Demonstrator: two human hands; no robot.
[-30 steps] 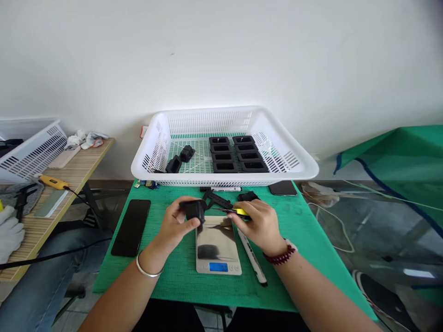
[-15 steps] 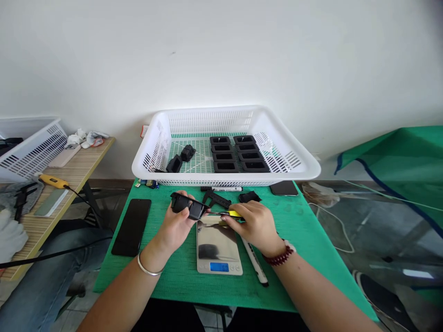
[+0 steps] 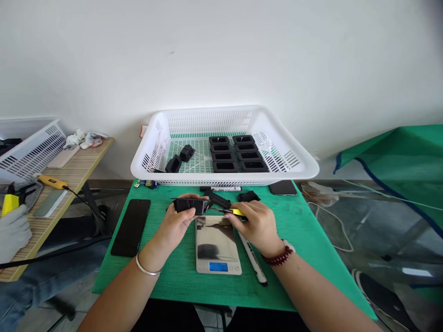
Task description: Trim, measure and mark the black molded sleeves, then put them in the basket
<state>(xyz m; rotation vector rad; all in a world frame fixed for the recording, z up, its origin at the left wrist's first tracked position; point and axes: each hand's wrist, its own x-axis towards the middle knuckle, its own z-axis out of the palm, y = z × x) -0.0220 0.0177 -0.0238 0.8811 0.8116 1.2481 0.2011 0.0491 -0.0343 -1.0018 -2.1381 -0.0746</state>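
The person's left hand is closed around a black plastic part, thumb on the near side and fingers wrapped over the far side. The part is held level, just above the far edge of a small scale. The right hand pinches a yellow-handled tool between thumb and fingers. The tool's thin metal tip points left toward the right end of the part, but whether it touches cannot be told.

The scale lies on a green mat between the two forearms, with a lit blue display at its near edge. A marker pen lies just right of the scale, partly under the right wrist. A black caliper lies on the mat just beyond the hands, and a small black piece sits to its right. A dark phone lies face up at the left of the mat.

At the far end of the mat stands a white basket. It holds two rows of black boxes on the right and two loose black pieces on the left. A second marker and a second phone lie along the basket's near wall.

At the far left, another person's gloved hand rests by a wooden table.
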